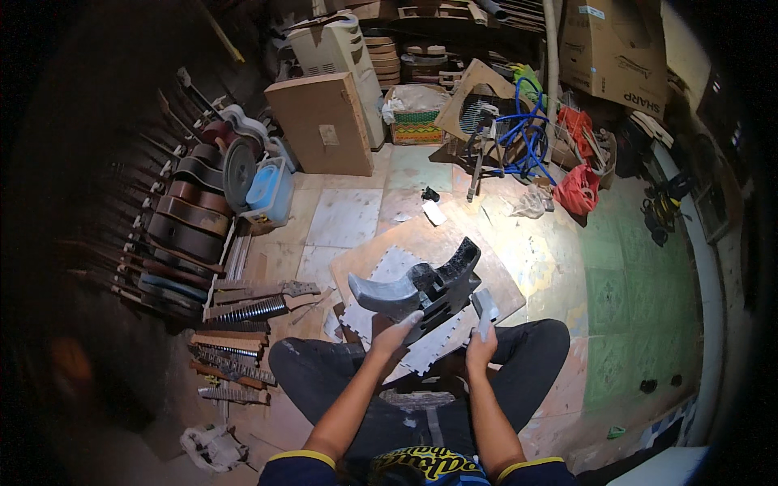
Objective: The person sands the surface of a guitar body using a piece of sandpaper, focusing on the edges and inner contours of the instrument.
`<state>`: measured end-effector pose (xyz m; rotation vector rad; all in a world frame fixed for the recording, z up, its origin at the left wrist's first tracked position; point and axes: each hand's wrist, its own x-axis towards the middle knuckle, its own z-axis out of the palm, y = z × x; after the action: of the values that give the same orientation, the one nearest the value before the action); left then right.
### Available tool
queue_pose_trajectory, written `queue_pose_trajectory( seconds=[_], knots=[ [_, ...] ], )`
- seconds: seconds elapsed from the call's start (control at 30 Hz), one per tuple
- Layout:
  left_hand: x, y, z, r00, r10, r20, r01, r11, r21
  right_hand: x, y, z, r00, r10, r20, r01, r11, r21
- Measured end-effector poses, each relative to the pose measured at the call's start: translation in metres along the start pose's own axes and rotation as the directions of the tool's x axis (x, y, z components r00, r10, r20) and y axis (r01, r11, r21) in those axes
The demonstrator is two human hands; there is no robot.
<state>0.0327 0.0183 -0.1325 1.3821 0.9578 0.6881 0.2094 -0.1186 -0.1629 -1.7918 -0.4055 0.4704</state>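
Observation:
My left hand (394,334) is closed on the lower edge of a black, curved guitar body (387,295), which is tilted above my lap. Pale grey dust covers its left wing, and dark slots are cut through its middle. My right hand (480,350) grips a small grey block (485,306), possibly a sanding block, held just to the right of the guitar body. Beneath them lies a white mat with notched edges (442,347), on top of a brown board (506,293). My crossed legs frame the near side of the mat.
Several guitars (190,211) stand in a rack at the left, with guitar necks (235,356) stacked on the floor. A tub (271,194) with blue containers sits beside the rack. Behind are a cardboard panel (320,121), blue hose (523,130) and red bags (576,190).

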Motion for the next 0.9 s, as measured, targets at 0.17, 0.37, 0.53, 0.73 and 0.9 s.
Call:
queue_pose_trajectory(
  seconds=[0.17,0.37,0.53,0.73,0.9],
  knots=[
    [-0.009,-0.009,-0.015,0.931,-0.366,0.010,0.350,0.897,0.270,0.017,0.049,0.006,0.990,0.138,-0.032,-0.135,0.987,0.092],
    [0.002,-0.005,-0.015,0.979,-0.129,-0.157,0.183,0.895,0.406,0.028,0.098,0.017,0.974,0.228,0.014,-0.227,0.964,0.140],
    [0.013,-0.007,-0.044,0.977,0.101,-0.186,-0.010,0.899,0.438,-0.002,0.016,0.020,0.937,0.328,0.120,-0.346,0.920,0.184],
    [0.020,-0.008,-0.040,0.982,0.056,-0.182,-0.009,0.968,0.251,0.010,0.039,0.016,0.959,0.271,0.084,-0.281,0.947,0.154],
    [0.016,-0.027,-0.047,0.982,0.000,-0.187,0.040,0.976,0.212,0.004,0.035,0.017,0.959,0.256,0.118,-0.278,0.932,0.232]
  ],
)
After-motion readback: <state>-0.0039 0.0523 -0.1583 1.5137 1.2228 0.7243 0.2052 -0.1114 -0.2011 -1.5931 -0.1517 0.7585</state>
